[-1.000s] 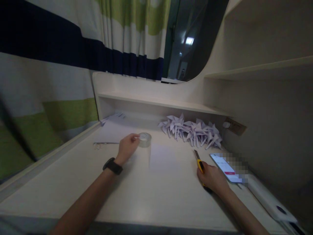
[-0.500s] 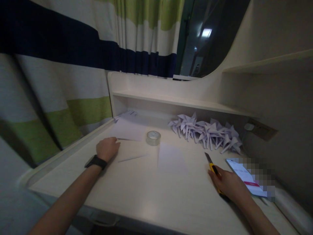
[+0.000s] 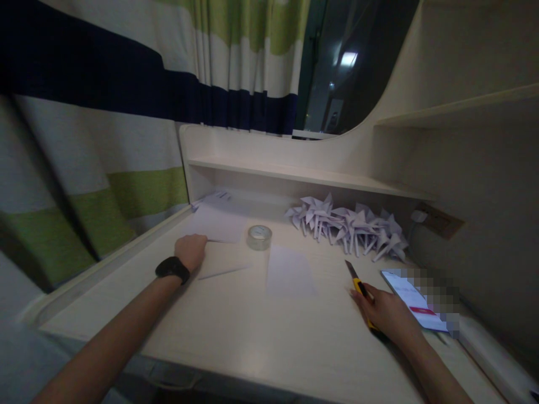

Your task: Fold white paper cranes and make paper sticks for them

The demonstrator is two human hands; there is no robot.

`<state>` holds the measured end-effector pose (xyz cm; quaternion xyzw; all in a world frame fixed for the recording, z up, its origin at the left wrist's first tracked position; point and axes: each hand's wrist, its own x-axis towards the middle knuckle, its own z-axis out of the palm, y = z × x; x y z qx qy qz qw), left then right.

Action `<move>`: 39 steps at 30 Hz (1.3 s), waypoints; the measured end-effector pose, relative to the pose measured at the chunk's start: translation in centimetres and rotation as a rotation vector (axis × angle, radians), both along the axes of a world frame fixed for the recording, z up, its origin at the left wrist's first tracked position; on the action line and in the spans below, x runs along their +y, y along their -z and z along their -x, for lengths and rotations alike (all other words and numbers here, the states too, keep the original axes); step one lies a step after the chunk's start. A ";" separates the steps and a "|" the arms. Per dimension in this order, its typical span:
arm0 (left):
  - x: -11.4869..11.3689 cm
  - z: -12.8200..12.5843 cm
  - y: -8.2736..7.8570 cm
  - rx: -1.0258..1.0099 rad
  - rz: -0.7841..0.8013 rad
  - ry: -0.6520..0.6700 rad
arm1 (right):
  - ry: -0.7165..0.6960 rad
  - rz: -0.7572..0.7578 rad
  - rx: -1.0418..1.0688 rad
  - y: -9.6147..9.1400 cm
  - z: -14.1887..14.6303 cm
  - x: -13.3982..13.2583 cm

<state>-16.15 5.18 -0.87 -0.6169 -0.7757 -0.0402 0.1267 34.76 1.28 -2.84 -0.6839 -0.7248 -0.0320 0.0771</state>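
Observation:
My right hand [image 3: 381,311] is closed around a yellow and black utility knife [image 3: 357,285], its blade pointing up and away over the desk. My left hand [image 3: 191,251], with a black watch [image 3: 172,269] on the wrist, lies at the near left corner of a stack of white paper [image 3: 223,221]. Its fingers are curled, and anything in them is hidden. In front of it is a thin white paper stick [image 3: 225,271]. A roll of clear tape [image 3: 259,237] stands between the stack and a separate white sheet [image 3: 290,272].
Several white paper pinwheels [image 3: 349,221] are bunched at the back right, below a low shelf [image 3: 295,173]. A phone [image 3: 412,300] with a lit screen lies right of my right hand. A charger [image 3: 419,216] sits in the wall socket. Striped curtains [image 3: 147,140] hang at the left.
My left hand has shifted slightly to the right along the stack's near edge, its fingers now more curled. The right hand keeps the utility knife. The view has turned slightly.

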 end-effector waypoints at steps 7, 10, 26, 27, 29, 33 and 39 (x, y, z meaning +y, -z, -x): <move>-0.9 0.0 -0.8 -0.004 -0.015 0.036 | 0.005 -0.020 0.007 0.3 -0.3 0.1; -2.6 -0.7 -1.8 -0.074 -0.131 0.141 | 0.008 -0.025 0.022 0.5 -0.6 0.2; -4.9 -18.5 -1.2 -0.074 -0.269 1.145 | -0.800 -0.171 0.257 -3.5 11.6 -1.0; -4.6 -18.9 -1.4 -0.061 -0.261 1.155 | -0.796 -0.167 0.195 -3.6 11.7 -0.5; -3.9 -19.5 -1.7 -0.048 -0.257 1.164 | -0.769 -0.163 0.127 -4.0 11.7 0.6; -2.6 -20.2 -1.8 -0.134 -0.271 1.102 | -0.685 -0.154 0.172 -4.5 11.0 3.2; -1.7 -21.6 -0.3 -0.267 -0.096 1.063 | -0.232 -0.091 0.914 -1.8 9.8 6.7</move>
